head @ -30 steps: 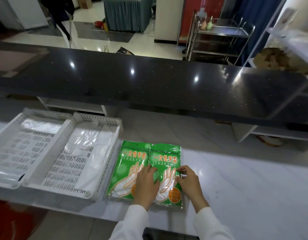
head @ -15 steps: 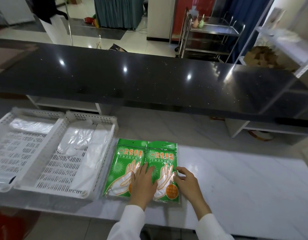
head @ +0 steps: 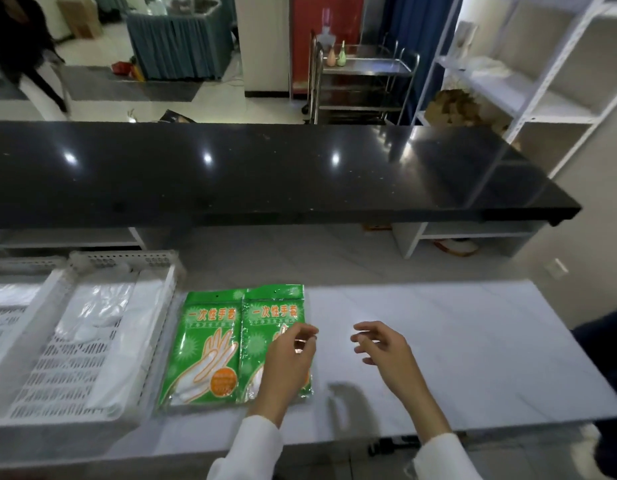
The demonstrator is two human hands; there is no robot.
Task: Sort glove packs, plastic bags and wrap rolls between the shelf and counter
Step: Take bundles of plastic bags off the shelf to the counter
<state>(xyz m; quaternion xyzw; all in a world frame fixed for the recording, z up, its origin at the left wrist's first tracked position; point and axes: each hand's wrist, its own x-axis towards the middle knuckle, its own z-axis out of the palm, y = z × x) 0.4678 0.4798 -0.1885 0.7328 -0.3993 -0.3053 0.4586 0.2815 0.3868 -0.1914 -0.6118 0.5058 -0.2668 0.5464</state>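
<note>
Two flat green glove packs lie side by side on the pale, marble-patterned desk (head: 456,341), their long edges touching or slightly overlapped. The left glove pack (head: 205,348) is a glossy plastic sleeve printed with orange lettering, a white hand outline and an orange round sticker near its lower end; the right glove pack (head: 272,313) carries the same print, and its lower half is hidden behind the left hand.

The left hand (head: 288,362) hovers over the right pack with its fingers loosely curled and the thumb near the fingertips; the grip holds nothing that can be seen, and whether it touches the pack cannot be told. The right hand (head: 386,348) hangs above bare desk just right of the packs, fingers relaxed and spread, holding nothing. Both arms wear white sleeves.

Just left of the packs sits a white plastic basket (head: 161,341) with slotted, perforated walls and floor; its side touches or nearly touches the left pack. Inside it lie clear, crinkled plastic bags (head: 102,317), limp and translucent. A second white basket (head: 19,341) adjoins it further left, with more clear film at its far end.

Behind the desk runs a raised, polished black counter (head: 265,174) speckled with light reflections. A white metal shelf (head: 542,81) stands at the far right.
</note>
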